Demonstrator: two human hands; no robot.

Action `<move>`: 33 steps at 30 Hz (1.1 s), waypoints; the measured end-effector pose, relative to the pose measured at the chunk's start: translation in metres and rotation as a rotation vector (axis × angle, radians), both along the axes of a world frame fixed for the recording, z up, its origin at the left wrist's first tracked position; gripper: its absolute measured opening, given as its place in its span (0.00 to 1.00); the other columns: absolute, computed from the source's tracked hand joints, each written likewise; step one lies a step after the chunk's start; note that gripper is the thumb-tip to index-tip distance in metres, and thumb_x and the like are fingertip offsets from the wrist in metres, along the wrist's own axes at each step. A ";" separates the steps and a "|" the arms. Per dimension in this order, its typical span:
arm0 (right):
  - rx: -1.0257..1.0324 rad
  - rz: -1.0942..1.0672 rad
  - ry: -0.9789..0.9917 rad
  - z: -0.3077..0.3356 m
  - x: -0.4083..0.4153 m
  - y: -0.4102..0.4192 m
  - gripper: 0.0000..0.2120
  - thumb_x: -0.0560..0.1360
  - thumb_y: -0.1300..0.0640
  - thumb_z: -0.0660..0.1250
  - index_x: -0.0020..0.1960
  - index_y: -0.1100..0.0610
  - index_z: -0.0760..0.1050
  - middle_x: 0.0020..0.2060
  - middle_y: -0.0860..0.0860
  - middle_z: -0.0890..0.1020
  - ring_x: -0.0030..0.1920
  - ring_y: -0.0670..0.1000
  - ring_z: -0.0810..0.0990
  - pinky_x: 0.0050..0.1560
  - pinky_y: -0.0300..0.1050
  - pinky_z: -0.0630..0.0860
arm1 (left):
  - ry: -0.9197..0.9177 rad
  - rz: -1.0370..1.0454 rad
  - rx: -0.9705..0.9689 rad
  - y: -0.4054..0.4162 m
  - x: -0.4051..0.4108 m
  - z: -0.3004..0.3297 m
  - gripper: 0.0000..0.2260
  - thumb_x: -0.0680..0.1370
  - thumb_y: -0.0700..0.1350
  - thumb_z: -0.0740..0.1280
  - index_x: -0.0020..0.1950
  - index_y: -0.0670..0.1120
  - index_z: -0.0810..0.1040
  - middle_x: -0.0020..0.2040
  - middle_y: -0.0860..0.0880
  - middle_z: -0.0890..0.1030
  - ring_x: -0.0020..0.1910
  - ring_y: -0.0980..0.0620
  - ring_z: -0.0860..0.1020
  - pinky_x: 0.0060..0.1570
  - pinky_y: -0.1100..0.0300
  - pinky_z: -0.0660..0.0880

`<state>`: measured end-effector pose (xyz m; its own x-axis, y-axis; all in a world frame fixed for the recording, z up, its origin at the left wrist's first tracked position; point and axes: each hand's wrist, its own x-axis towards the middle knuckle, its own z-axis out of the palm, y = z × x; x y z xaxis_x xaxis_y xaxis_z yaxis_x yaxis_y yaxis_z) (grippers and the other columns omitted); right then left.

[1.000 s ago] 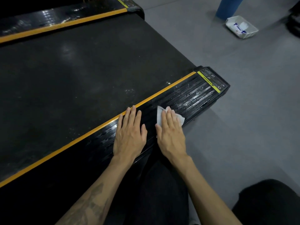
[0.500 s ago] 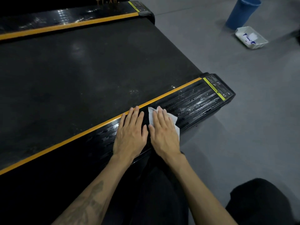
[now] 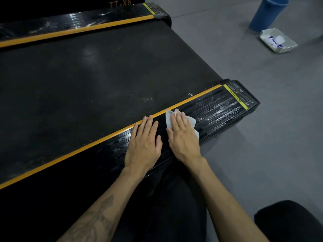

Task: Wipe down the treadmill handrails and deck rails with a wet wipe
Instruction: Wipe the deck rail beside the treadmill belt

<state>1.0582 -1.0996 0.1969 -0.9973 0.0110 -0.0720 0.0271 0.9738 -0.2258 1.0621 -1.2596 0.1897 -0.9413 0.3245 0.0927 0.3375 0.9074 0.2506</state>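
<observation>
White wet wipe [image 3: 168, 117] under flat right hand [image 3: 183, 137], on deck rail [image 3: 218, 107].

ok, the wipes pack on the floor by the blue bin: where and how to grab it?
Take the wipes pack across its two long sides, coming straight down from above. It lies flat on the floor, beside the blue bin but apart from it, so both long edges look free for fingers.

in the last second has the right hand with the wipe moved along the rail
Yes. The right hand and wipe have slid along the rail towards the still left hand, away from the warning label.
</observation>
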 end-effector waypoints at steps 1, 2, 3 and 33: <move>0.007 -0.035 0.009 -0.002 0.006 -0.003 0.28 0.88 0.48 0.44 0.84 0.59 0.43 0.83 0.54 0.43 0.83 0.52 0.39 0.82 0.48 0.37 | 0.000 0.001 0.002 0.000 0.000 0.000 0.25 0.86 0.52 0.52 0.82 0.44 0.61 0.84 0.46 0.57 0.83 0.50 0.51 0.81 0.47 0.53; 0.012 -0.060 0.021 -0.004 0.012 -0.008 0.28 0.88 0.48 0.44 0.84 0.59 0.44 0.83 0.55 0.43 0.83 0.52 0.39 0.82 0.48 0.37 | -0.001 0.002 0.006 0.000 0.000 0.000 0.25 0.86 0.52 0.51 0.82 0.44 0.61 0.84 0.46 0.57 0.83 0.50 0.52 0.81 0.47 0.53; 0.015 -0.064 0.031 -0.006 0.016 -0.014 0.28 0.88 0.49 0.44 0.83 0.60 0.44 0.83 0.55 0.43 0.83 0.52 0.39 0.82 0.48 0.37 | -0.002 0.004 0.013 0.000 -0.001 -0.001 0.25 0.86 0.52 0.51 0.82 0.44 0.62 0.83 0.46 0.57 0.83 0.50 0.52 0.81 0.47 0.53; 0.058 0.102 0.007 0.004 -0.029 0.006 0.27 0.88 0.51 0.43 0.84 0.58 0.44 0.84 0.54 0.46 0.83 0.55 0.41 0.82 0.52 0.42 | 0.030 0.006 -0.015 0.001 -0.002 -0.005 0.24 0.86 0.50 0.49 0.82 0.44 0.62 0.83 0.46 0.58 0.83 0.49 0.54 0.81 0.47 0.55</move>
